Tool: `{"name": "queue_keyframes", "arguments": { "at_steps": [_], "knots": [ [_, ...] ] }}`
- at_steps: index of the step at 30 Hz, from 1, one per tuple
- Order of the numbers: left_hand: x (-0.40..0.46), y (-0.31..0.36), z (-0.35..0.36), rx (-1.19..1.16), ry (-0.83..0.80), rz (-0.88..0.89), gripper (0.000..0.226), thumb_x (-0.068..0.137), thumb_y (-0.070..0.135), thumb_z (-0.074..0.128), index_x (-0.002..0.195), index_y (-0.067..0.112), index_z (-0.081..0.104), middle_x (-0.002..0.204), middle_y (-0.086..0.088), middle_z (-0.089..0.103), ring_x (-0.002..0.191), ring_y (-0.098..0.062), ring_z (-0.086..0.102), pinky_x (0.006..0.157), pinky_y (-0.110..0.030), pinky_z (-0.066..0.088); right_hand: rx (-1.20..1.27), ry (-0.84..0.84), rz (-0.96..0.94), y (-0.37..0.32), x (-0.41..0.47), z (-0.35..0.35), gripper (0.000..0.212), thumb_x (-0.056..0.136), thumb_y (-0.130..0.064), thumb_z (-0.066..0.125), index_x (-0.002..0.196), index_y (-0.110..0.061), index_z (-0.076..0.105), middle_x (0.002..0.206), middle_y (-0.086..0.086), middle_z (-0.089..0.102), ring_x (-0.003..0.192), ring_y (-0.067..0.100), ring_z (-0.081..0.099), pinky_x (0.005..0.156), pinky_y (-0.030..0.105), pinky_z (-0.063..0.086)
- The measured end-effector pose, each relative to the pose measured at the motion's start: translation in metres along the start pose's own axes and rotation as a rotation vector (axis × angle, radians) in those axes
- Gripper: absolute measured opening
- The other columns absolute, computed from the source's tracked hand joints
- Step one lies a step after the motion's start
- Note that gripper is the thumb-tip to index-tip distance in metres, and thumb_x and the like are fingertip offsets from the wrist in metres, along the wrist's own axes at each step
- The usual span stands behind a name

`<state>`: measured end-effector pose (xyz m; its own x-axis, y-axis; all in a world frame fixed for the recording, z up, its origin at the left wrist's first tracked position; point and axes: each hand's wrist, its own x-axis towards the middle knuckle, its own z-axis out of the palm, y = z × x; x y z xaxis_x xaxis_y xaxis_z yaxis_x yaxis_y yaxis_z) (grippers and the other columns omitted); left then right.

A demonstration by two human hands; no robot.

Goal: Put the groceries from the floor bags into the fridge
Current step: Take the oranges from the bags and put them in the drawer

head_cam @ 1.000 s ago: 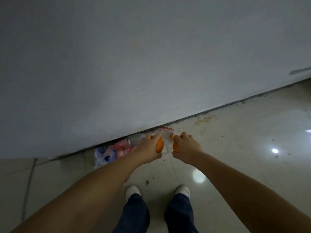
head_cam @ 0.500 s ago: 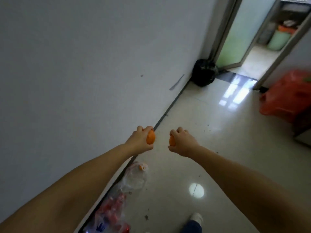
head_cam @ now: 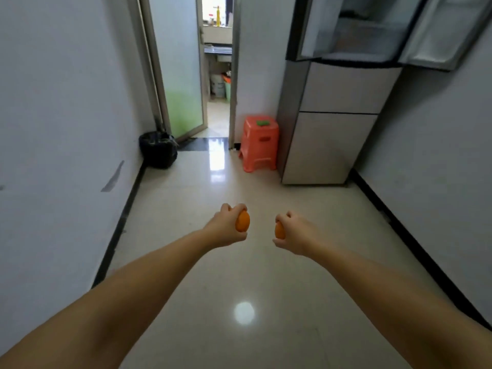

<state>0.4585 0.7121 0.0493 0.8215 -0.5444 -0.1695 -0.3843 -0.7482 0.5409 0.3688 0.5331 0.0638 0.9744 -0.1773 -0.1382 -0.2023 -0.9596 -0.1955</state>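
My left hand (head_cam: pixel 226 226) grips an orange (head_cam: pixel 242 221), fingers curled round it. My right hand (head_cam: pixel 295 233) grips a second orange (head_cam: pixel 279 231), mostly hidden by the fingers. Both hands are held out in front of me over the floor. The fridge (head_cam: pixel 338 115) stands ahead at the right against the wall, its two upper doors (head_cam: pixel 450 30) swung open and its lower drawers closed. The floor bags are out of view.
A red plastic stool (head_cam: pixel 259 143) with a small green thing on top stands left of the fridge. A black bin bag (head_cam: pixel 159 149) sits in the left corner by a glass door (head_cam: pixel 181 75). An open doorway leads to another room. The tiled floor (head_cam: pixel 239 288) is glossy.
The view swung up from the bags at the wall's foot toward the corridor and fridge. Both hands still hold their oranges; the bags dropped out of sight.
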Motion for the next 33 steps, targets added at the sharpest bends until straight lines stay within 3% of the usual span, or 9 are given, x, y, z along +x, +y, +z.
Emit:
{"name": "queue_keyframes", "arguments": {
  "at_steps": [8, 15, 24, 33],
  "knots": [
    [0.037, 0.236, 0.123, -0.026, -0.156, 0.321, 0.065, 0.078, 0.029, 0.068, 0.133, 0.032, 0.033, 0.123, -0.01, 0.039, 0.099, -0.028, 0.051, 0.088, -0.04, 0.049, -0.027, 0.061, 0.271, 0.237, -0.124, -0.064, 0.051, 0.083, -0.044, 0.063, 0.126, -0.023, 0.045, 0.126, 0.006, 0.046, 0.107, 0.024, 0.051, 0.087, 0.034, 0.048],
    [0.085, 0.371, 0.155, 0.023, -0.154, 0.483, 0.068, 0.078, 0.03, 0.069, 0.136, 0.029, 0.033, 0.127, -0.011, 0.037, 0.106, -0.03, 0.051, 0.092, -0.043, 0.05, -0.047, 0.17, 0.41, 0.355, -0.152, -0.107, 0.053, 0.082, -0.044, 0.063, 0.126, -0.022, 0.045, 0.125, 0.008, 0.043, 0.11, 0.029, 0.048, 0.086, 0.039, 0.049],
    [0.235, 0.447, 0.172, 0.078, -0.139, 0.534, 0.067, 0.08, 0.031, 0.068, 0.135, 0.034, 0.029, 0.132, -0.008, 0.033, 0.11, -0.031, 0.049, 0.091, -0.041, 0.052, -0.101, 0.206, 0.375, 0.468, -0.045, -0.149, 0.051, 0.081, -0.043, 0.062, 0.124, -0.022, 0.045, 0.123, 0.008, 0.043, 0.107, 0.028, 0.047, 0.081, 0.037, 0.047],
    [0.433, 0.551, 0.113, 0.064, -0.042, 0.575, 0.066, 0.08, 0.03, 0.069, 0.135, 0.029, 0.032, 0.131, -0.012, 0.035, 0.111, -0.034, 0.05, 0.095, -0.042, 0.049, -0.037, 0.35, 0.408, 0.581, 0.111, -0.26, 0.055, 0.082, -0.044, 0.064, 0.127, -0.02, 0.045, 0.124, 0.009, 0.044, 0.109, 0.03, 0.049, 0.083, 0.039, 0.048]
  ]
}}
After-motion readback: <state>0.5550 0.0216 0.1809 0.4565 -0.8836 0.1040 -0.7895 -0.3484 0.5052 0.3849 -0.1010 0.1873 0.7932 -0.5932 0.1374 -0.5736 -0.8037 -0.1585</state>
